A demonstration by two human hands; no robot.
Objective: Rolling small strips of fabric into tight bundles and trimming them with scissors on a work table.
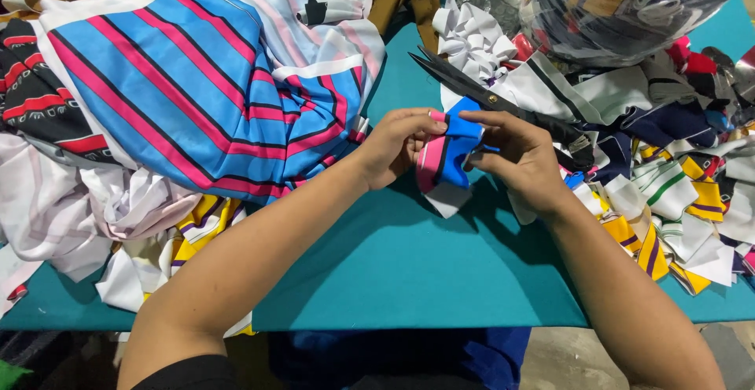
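Note:
My left hand (397, 145) and my right hand (519, 158) hold a small folded fabric piece (448, 158) between them, striped blue, pink, black and white, just above the teal table (409, 264). The left fingers pinch its upper left edge. My right hand pinches its right side. Black scissors (484, 95) lie on the table right behind my hands, blades pointing to the upper left, their handles hidden behind my right hand.
A large blue garment with pink and black stripes (189, 83) lies at left over white and dark cloth. Striped scraps (676, 201) pile at right. A clear plastic bag of scraps (629, 5) stands at the back right.

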